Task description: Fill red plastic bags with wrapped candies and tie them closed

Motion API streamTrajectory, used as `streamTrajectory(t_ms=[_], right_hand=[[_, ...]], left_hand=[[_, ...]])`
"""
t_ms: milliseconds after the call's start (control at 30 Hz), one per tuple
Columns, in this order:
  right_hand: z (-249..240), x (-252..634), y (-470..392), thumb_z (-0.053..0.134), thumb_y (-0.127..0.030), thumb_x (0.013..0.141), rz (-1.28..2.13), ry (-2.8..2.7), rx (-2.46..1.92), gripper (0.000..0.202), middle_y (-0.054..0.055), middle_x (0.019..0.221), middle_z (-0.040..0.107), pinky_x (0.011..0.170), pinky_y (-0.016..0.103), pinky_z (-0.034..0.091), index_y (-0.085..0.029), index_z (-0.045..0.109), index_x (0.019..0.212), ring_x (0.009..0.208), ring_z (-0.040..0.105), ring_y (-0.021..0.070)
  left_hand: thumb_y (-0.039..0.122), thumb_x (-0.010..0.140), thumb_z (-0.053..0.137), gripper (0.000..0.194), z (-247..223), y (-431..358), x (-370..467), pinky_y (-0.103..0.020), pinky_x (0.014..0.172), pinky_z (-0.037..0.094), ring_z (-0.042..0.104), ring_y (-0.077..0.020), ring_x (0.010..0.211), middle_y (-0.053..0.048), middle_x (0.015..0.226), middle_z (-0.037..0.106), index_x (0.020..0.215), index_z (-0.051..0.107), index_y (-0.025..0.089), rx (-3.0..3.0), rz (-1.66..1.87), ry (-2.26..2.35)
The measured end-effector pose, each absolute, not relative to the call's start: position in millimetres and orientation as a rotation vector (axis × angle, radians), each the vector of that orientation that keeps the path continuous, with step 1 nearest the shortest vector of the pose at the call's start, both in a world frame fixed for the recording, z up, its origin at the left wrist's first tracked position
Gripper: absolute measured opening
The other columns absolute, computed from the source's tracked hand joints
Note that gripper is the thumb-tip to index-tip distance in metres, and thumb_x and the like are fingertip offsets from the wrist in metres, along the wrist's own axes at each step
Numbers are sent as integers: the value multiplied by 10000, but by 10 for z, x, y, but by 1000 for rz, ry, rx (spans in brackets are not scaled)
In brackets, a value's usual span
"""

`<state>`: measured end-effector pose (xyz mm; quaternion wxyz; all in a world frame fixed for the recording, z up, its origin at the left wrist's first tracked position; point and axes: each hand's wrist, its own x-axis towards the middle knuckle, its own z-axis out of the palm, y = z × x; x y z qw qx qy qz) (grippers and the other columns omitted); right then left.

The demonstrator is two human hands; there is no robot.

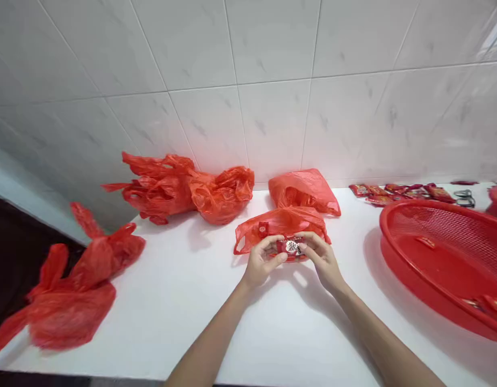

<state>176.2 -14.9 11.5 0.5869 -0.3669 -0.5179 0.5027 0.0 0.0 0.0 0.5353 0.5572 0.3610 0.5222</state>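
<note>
Between the fingertips of my left hand and my right hand is a small red packet with a white circle and dark characters on its front. Both hands are closed on its two ends, thumbs on the near side. Just behind the packet lies a red plastic bag with its mouth open toward me. A smaller dark red packet shows at the left side of that bag. Farther back, against the tiled wall, another red plastic bag rests with contents I cannot make out.
Filled red bags stand by the wall at left, more red bags at the table's left edge. A red mesh basket at right holds a few packets. Several red packets and a dark metal object lie behind it.
</note>
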Motion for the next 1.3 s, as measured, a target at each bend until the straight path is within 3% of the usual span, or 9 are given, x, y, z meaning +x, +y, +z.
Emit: streamTrajectory(t_ms=[633, 967, 1133, 1300], right_hand=[[137, 1786, -157, 719, -448, 842, 1238, -1197, -844, 275, 35, 926, 727, 676, 323, 589, -241, 685, 1020, 793, 664, 194], [131, 1789, -131, 714, -462, 825, 1136, -1176, -916, 288, 31, 889, 710, 639, 317, 571, -232, 679, 997, 752, 655, 191], [144, 1839, -106, 715, -446, 805, 1083, -1110, -970, 291, -12, 718, 674, 634, 331, 543, -228, 661, 990, 557, 611, 154], [154, 1855, -110, 723, -437, 797, 1077, -1095, -971, 292, -20, 691, 662, 627, 324, 527, -225, 659, 987, 548, 611, 153]], left_hand=[[309, 775, 765, 379, -1, 32, -10, -346, 901, 548, 693, -214, 962, -85, 1041, 748, 1122, 682, 182, 1408, 1232, 817], [229, 755, 697, 466, 3, 41, -39, -365, 920, 542, 689, -215, 975, -64, 1003, 740, 1216, 634, 194, 1521, 1252, 941], [300, 841, 631, 253, -21, 100, -67, -374, 900, 543, 701, -226, 952, -85, 981, 754, 1043, 727, 184, 1664, 1321, 1197], [377, 863, 636, 238, -37, 111, -72, -340, 808, 556, 709, -222, 856, -75, 896, 776, 874, 771, 182, 1706, 1294, 1192]])
